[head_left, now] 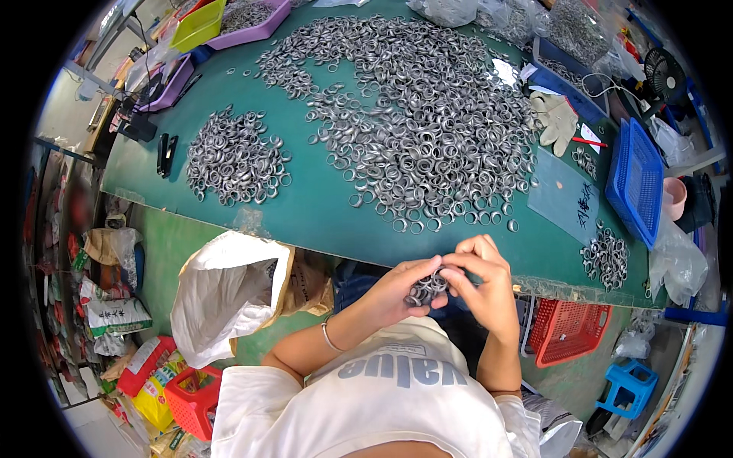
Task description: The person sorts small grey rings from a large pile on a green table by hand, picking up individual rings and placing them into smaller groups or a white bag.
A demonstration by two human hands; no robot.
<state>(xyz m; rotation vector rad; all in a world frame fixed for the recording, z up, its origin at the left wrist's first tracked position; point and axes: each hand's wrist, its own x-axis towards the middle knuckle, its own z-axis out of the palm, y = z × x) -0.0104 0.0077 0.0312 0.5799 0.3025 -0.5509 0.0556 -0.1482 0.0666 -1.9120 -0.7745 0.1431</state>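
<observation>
There, rings in purple tray

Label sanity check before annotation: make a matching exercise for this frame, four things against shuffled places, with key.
1. small grey metal rings, a handful
2. open white-lined sack
3. blue rectangular plastic baskets
4. red rectangular plastic basket

A. at the right side of the green table
B. below the table's front edge, right of both hands
C. in the left hand
D. below the table's front edge, left of both hands

Pairs: 1-C, 2-D, 3-A, 4-B
</observation>
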